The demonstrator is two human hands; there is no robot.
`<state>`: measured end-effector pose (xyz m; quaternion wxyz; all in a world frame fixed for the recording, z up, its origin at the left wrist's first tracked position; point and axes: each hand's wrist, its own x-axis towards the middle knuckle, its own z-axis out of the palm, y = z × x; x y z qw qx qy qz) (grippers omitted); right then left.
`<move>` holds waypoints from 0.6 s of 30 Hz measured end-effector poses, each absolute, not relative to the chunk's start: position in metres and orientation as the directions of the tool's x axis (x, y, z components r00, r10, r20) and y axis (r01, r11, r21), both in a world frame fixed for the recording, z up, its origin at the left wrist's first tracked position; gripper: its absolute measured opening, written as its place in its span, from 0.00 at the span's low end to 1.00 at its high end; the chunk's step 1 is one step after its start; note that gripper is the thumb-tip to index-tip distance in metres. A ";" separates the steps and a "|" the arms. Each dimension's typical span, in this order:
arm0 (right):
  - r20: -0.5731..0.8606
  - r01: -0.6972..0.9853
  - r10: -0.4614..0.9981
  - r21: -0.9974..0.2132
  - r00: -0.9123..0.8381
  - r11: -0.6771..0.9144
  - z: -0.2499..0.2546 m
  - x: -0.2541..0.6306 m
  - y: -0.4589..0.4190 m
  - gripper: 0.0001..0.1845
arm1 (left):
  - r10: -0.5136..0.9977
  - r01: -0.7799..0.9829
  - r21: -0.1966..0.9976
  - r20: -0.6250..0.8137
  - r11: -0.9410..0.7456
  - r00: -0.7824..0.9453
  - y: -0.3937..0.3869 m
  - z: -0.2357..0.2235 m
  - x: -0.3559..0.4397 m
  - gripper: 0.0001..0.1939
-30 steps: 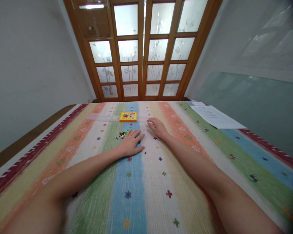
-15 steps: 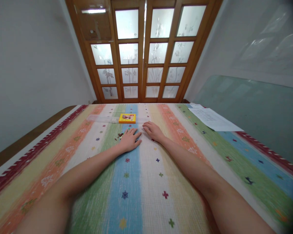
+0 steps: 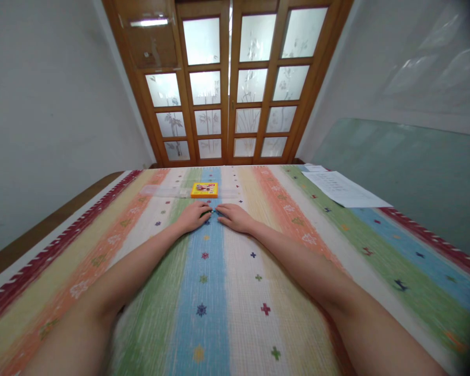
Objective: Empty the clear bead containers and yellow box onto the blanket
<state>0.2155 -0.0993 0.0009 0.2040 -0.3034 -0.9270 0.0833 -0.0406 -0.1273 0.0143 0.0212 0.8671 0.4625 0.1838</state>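
My left hand (image 3: 194, 216) lies palm down on the striped tablecloth (image 3: 241, 292), its fingers stretched to the right and slightly curved. Facing it across a narrow gap is my right hand (image 3: 235, 216), low on the cloth, with the fingers pointing left and the thumb a little apart. Tiny coloured bits (image 3: 213, 210) show between the two sets of fingertips; the hands cover most of them, and their kind is too small to tell. Just beyond the fingertips a yellow and orange box (image 3: 204, 190) with a printed picture lies flat.
A clear plastic strip or tray (image 3: 164, 191) extends sideways by the box. White printed sheets (image 3: 344, 190) lie at the back right, near a pale green panel (image 3: 407, 172). Wooden doors with glass panes (image 3: 209, 120) stand behind the table's far edge.
My left hand has shifted left and a little away from me, over where the small dark bits lay uncovered. My right hand has come slightly left and nearer to me.
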 end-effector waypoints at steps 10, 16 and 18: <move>0.169 0.602 0.646 -0.249 -0.744 0.759 -0.014 0.177 -0.089 0.39 | 0.854 0.833 0.204 0.208 -0.514 0.477 -0.140 0.003 -0.109 0.33; 0.177 0.620 0.660 -0.233 -0.730 0.749 -0.011 0.152 -0.082 0.38 | 0.897 0.871 0.218 0.152 -0.441 0.416 -0.132 -0.010 -0.122 0.38; 0.173 0.587 0.627 -0.233 -0.759 0.775 -0.009 0.149 -0.082 0.37 | 0.909 0.884 0.218 0.155 -0.414 0.388 -0.131 -0.013 -0.126 0.37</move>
